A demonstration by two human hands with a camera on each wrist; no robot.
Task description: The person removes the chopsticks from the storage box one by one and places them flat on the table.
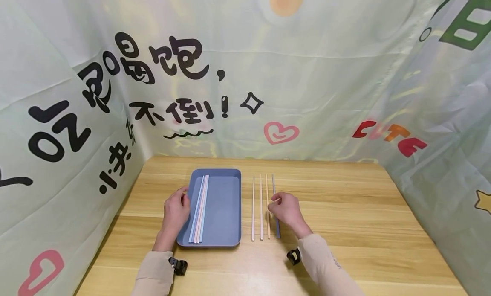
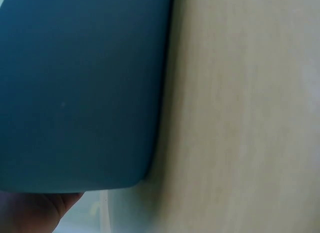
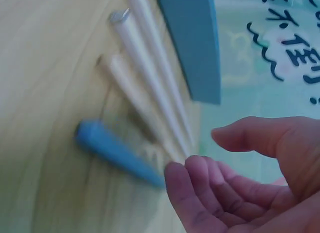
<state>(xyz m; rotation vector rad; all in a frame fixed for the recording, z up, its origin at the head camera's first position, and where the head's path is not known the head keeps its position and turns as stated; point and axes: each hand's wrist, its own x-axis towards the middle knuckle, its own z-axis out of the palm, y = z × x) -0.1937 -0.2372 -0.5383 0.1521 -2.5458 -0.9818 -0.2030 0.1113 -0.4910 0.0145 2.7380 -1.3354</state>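
A blue-grey rectangular tray (image 1: pixel 222 210) lies on the wooden table, with several pale blue and pink chopsticks (image 1: pixel 199 208) bundled lengthwise along its left side. My left hand (image 1: pixel 177 210) grips the tray's left rim; the left wrist view shows mostly the tray's outer wall (image 2: pixel 85 93), which hides most of the fingers. To the right of the tray, two pale pink chopsticks (image 1: pixel 261 210), a peach one (image 1: pixel 267 189) and a blue one (image 1: pixel 273 185) lie side by side. Over the peach and blue ones hovers my right hand (image 1: pixel 285 208), thumb apart from its bent fingers, nothing between them.
Printed fabric curtains (image 1: pixel 322 87) enclose the table (image 1: pixel 345 210) at the back and both sides. A small black device (image 1: pixel 178 266) sits at the left wrist and another (image 1: pixel 294 256) at the right. Bare wood stretches right of the chopsticks.
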